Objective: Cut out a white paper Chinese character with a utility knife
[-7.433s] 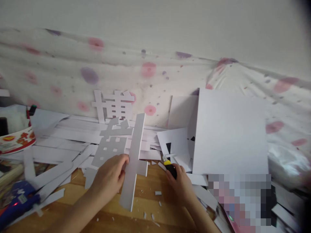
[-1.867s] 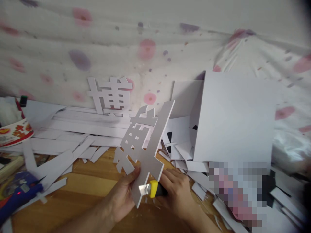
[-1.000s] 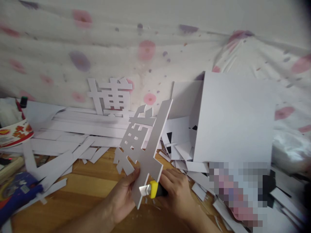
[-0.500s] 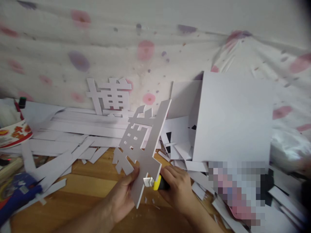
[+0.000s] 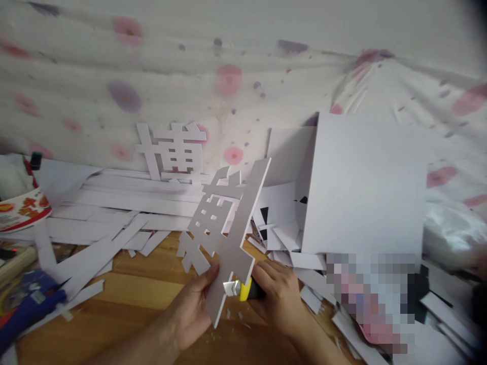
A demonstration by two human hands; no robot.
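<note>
A cut-out character of white foam board (image 5: 229,243) stands tilted above the wooden table, gripped near its lower end by my left hand (image 5: 196,304), thumb on its face. My right hand (image 5: 277,294) is closed round a black and yellow utility knife (image 5: 245,291). The knife's metal tip lies at the board's lower edge, in a notch between two strokes. The fingers of my right hand behind the board are partly hidden. Another white cut-out character (image 5: 173,152) leans against the flowered sheet at the back.
White board strips (image 5: 125,195) lie heaped at the back left. A blue hot-glue gun (image 5: 36,299) and a printed paper tub (image 5: 25,210) are at the left. A large white board (image 5: 365,187) stands upright at the right, with scraps (image 5: 312,299) around it.
The cut-out board has shifted and turned very slightly to the right at its top. The knife tip has moved a little down and left along the notch. Both hands keep their hold.
</note>
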